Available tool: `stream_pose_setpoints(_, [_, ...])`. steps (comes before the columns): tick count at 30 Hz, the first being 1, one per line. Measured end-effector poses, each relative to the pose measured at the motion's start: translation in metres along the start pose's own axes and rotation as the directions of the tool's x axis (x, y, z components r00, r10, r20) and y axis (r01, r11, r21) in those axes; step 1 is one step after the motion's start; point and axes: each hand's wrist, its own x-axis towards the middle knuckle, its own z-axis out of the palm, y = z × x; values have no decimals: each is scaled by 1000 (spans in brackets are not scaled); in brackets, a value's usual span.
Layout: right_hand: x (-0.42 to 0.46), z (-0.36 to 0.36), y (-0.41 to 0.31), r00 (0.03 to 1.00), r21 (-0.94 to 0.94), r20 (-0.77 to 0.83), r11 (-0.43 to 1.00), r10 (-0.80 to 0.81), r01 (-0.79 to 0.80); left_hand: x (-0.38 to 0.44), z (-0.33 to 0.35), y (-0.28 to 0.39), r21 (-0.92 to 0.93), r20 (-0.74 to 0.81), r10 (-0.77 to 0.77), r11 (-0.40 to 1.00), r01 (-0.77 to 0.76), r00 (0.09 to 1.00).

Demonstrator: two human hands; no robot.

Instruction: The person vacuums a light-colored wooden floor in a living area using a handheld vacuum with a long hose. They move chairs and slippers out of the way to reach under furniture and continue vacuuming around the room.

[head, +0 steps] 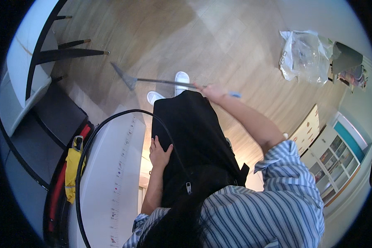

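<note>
My right hand point(215, 92) is closed around the thin handle of a broom point(161, 81), which reaches to the left across the wood floor. The broom's wedge-shaped grey head point(126, 80) lies at the handle's left end, left of my white slippers point(182, 81). A light blue tip point(235, 94) of the handle shows just right of my right hand. My left hand point(160, 155), fingers spread, rests on the black garment point(186, 130) over my leg and grips nothing.
At the left are a white table point(31, 40) with dark legs, a chair point(38, 90), a dark case with red trim and a yellow cloth point(73, 173). A white panel with a printed scale point(111, 186) stands beside me. A clear plastic bag point(307, 59) lies at the upper right.
</note>
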Motion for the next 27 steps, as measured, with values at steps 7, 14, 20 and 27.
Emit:
stream_pose_setpoints(7, [-194,57,144,911,208,4,891,412,-403,3,-13,2,100,-17,44,994,-42,999])
stream_pose_setpoints(14, [-342,94,99,790,124,61,780,610,-613,13,-78,39,194,88,120,972,-135,989])
stream_pose_setpoints(20, [-228,68,11,890,575,-4,729,456,-371,-5,-285,133,-127,-570,402,818,-560,717])
stream_pose_setpoints(27, [-105,71,-5,805,828,218,331,551,-452,-95,-410,220,673,-263,961,244,-698,83])
